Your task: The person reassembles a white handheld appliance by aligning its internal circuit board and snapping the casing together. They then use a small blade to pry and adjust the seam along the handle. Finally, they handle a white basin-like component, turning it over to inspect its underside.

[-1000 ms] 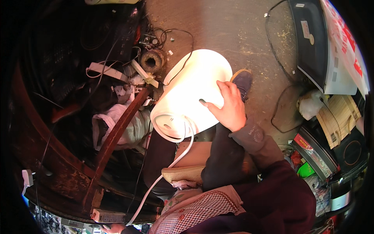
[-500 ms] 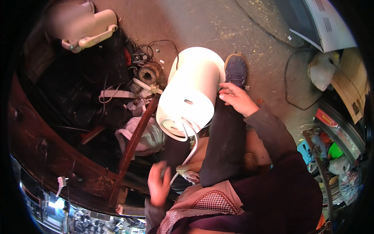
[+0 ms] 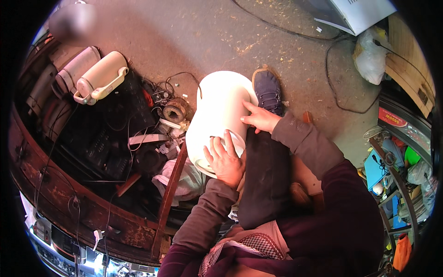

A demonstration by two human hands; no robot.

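A white cylindrical appliance with a wide rounded base (image 3: 219, 104) lies tilted between my legs, its narrower end toward me. My left hand (image 3: 226, 164) rests on that near end, fingers spread over the surface beside a recess. Against its right side my right hand (image 3: 264, 119) reaches in, fingers stretched and touching or very near the white wall. Neither hand is wrapped round anything. The light cord at the near end is hidden behind my left hand and forearm. My dark shoe (image 3: 268, 90) stands just right of the base.
On the left, a rusty metal frame (image 3: 170, 196) borders a dark heap with a wire spool (image 3: 174, 113) and a pale plastic bag (image 3: 187, 177). Beyond lie cream jug-like vessels (image 3: 108, 74). A black cable (image 3: 326, 69) crosses the floor at right, near a white bag (image 3: 370, 55) and cluttered shelf.
My left hand has moved up and right from beside my lap onto the appliance's near end. My right hand has shifted left against its side. The view has shifted too.
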